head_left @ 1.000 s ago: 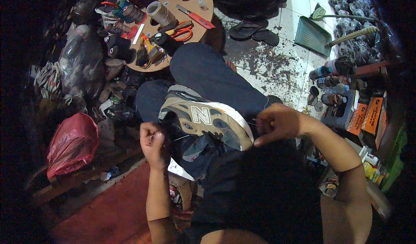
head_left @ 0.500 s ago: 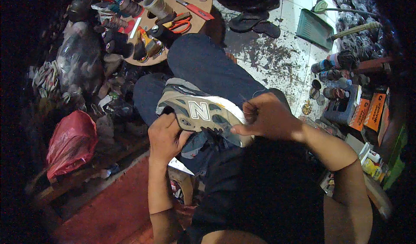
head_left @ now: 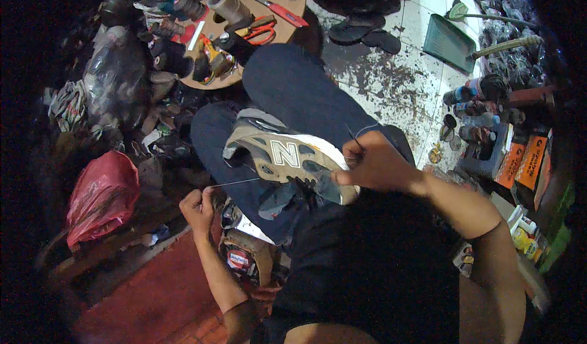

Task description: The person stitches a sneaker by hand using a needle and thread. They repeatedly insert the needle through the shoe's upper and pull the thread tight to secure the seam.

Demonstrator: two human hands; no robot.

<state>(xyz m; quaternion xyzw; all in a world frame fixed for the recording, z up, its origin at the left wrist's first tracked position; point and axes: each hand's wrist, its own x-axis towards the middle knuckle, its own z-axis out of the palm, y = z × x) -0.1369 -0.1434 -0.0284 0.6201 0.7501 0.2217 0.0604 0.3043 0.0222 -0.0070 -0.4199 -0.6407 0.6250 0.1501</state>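
A grey-brown sneaker [head_left: 269,167] with a light sole lies on its side across my lap, its toe to the right. My left hand [head_left: 199,211] is closed in a pinch on a thin white thread [head_left: 235,182], which runs taut to the sneaker's opening side. My right hand [head_left: 388,166] is closed round the toe, thumb on the upper and fingers curled at the sole edge. A thin dark pointed tool [head_left: 353,132] sticks up by those fingers, with a loop of thread beside it; how it is held is hidden.
A round wooden table [head_left: 284,35] ahead bears thread spools [head_left: 227,6], orange-handled scissors [head_left: 262,33] and a red cutter [head_left: 287,14]. Left lies a red plastic bag [head_left: 104,197]. At right are a green dustpan [head_left: 449,43], bottles [head_left: 483,120] and orange boxes [head_left: 531,163].
My left hand has let go of the sneaker's opening and moved left and down, drawing the thread out straight. My right hand stays at the toe.
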